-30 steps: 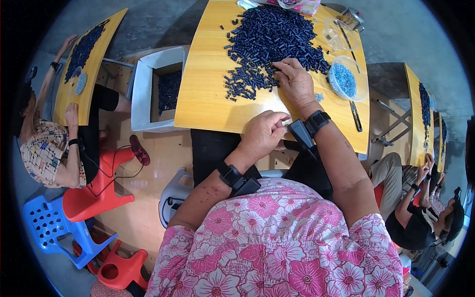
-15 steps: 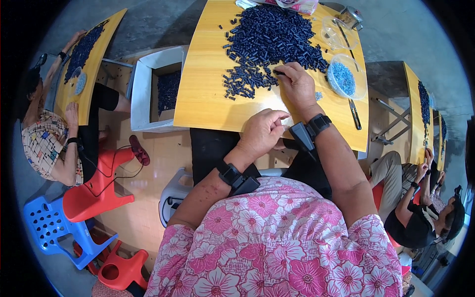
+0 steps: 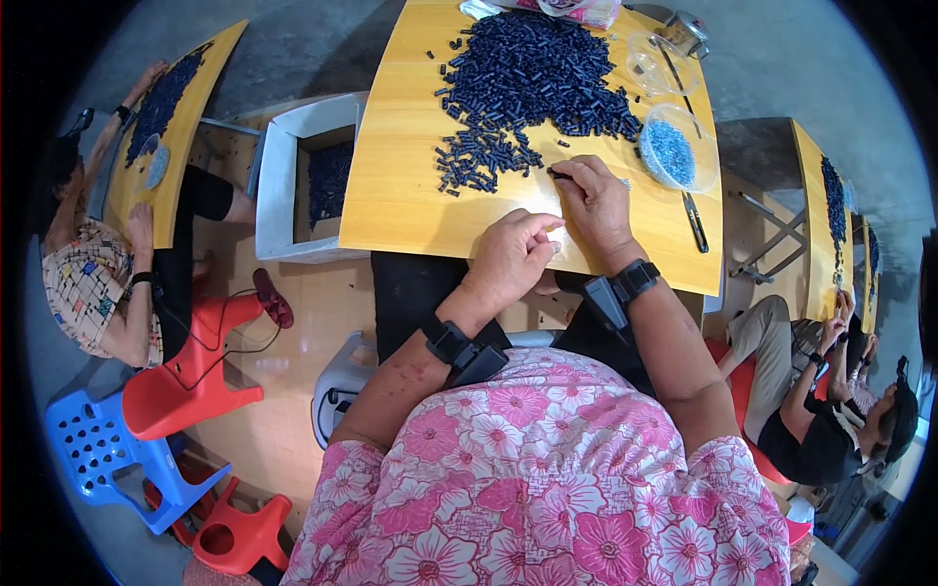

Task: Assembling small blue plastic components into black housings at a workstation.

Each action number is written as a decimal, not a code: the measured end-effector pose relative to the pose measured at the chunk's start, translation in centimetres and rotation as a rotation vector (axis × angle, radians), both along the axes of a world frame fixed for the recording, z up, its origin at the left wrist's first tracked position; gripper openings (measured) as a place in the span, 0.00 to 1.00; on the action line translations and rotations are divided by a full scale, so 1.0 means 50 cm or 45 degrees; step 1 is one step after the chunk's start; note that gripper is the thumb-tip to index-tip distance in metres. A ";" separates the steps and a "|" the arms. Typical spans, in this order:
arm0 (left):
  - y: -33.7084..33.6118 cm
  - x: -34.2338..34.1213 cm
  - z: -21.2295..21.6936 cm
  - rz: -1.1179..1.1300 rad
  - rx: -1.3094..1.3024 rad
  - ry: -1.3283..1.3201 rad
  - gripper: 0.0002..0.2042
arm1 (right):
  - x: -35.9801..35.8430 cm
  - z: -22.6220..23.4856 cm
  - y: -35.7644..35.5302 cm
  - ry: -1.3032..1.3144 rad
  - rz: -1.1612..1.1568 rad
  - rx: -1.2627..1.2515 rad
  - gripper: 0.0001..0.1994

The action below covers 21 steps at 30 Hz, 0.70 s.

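My right hand (image 3: 598,200) pinches a small dark cylindrical piece (image 3: 558,174) between thumb and fingertips, just above the yellow table (image 3: 410,200). Closer to the table's near edge, my left hand (image 3: 513,256) has its thumb and forefinger pressed together; whatever they hold is too small to name. Beyond both hands lies a big heap of dark cylindrical pieces (image 3: 532,73), with a looser spread (image 3: 479,156) on its near side. A round clear tub (image 3: 705,171) of small light blue pieces (image 3: 671,156) stands right of my right hand.
A black-handled cutter (image 3: 695,223) lies near the table's right edge. Behind the tub are another clear container (image 3: 657,63) and a metal-topped jar (image 3: 689,34). Left of the table, a white box (image 3: 277,186) holds dark pieces. People work at tables on both sides.
My right hand has drawn back from the loose dark pieces toward me, with a dark cylindrical piece in its fingers. My left hand stays pinched in nearly the same place.
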State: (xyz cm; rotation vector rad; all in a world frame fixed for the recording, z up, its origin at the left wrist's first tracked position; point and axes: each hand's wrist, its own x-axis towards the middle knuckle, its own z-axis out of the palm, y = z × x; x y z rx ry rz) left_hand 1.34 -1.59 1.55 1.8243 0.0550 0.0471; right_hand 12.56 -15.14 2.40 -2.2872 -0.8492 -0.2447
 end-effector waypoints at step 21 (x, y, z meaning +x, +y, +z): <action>0.099 0.057 -0.025 0.307 1.057 -0.173 0.42 | -0.015 -0.016 -0.014 0.084 -0.016 0.103 0.09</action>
